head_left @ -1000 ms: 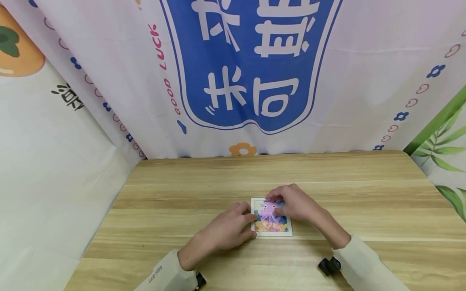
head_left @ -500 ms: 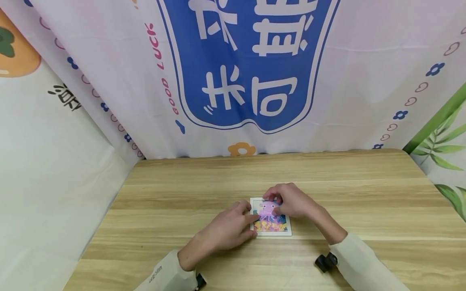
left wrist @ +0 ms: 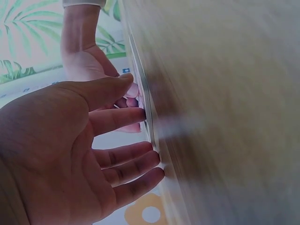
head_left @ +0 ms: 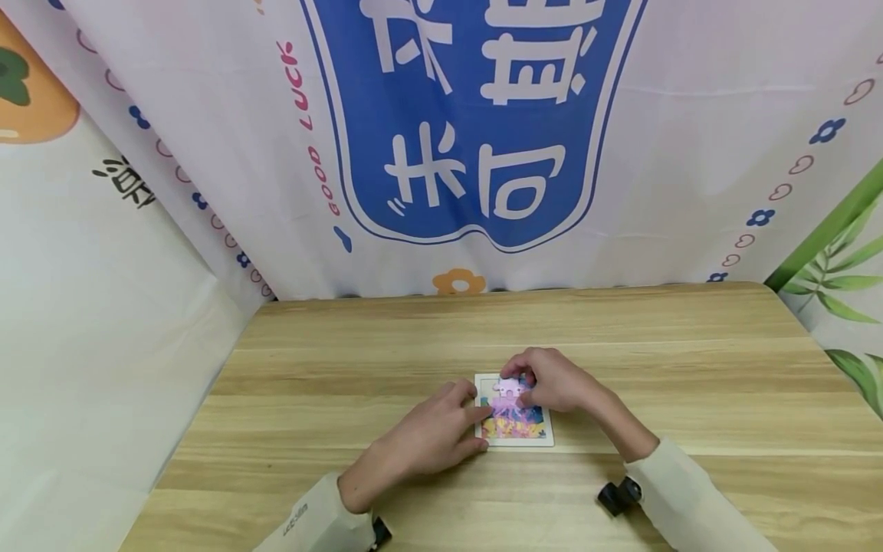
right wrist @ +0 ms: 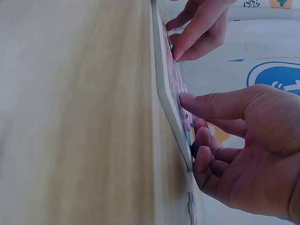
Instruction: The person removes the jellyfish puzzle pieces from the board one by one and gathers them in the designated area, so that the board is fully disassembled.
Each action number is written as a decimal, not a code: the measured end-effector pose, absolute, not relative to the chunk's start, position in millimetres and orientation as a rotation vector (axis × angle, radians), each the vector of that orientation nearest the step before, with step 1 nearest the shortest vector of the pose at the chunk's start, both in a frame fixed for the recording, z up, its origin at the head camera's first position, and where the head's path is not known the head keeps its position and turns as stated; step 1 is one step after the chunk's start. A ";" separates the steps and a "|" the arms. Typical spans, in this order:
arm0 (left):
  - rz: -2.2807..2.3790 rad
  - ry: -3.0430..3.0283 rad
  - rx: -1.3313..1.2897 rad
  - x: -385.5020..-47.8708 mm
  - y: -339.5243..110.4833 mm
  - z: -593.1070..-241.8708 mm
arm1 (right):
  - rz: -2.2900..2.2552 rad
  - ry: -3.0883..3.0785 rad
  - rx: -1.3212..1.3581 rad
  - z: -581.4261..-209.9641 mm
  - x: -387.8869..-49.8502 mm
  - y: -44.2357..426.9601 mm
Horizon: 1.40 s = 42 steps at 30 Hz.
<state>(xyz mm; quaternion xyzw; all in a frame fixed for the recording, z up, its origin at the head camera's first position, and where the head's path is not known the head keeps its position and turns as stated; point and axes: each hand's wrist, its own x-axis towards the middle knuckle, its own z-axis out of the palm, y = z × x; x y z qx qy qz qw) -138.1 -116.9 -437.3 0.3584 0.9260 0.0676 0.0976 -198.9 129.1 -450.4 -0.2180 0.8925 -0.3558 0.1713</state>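
Observation:
A small jigsaw puzzle (head_left: 513,431) in a white frame lies flat on the table, showing a pink octopus above a yellow and blue seabed. My left hand (head_left: 434,432) rests at its left side, index finger reaching onto the picture and the other fingertips along the frame. At the upper right, my right hand (head_left: 557,381) pinches a pink puzzle piece (head_left: 509,388) between thumb and fingers over the octopus's head. In the right wrist view the pink piece (right wrist: 188,122) stands slightly proud of the board. My right fingers partly hide the picture's upper right.
The wooden table (head_left: 331,360) extends around the puzzle on every side. A printed curtain (head_left: 662,192) hangs behind its back edge, and a pale cloth (head_left: 103,345) hangs at the left. Dark wrist cameras (head_left: 618,497) sit at both sleeves.
The pink piece under my right fingers has tilted or shifted a little, so the octopus's head looks different. My left index finger has moved slightly farther onto the picture.

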 end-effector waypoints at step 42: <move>0.167 2.760 1.079 -136.4 -117.8 -438.4 | -1.189 2.524 -0.664 -453.2 -198.6 148.3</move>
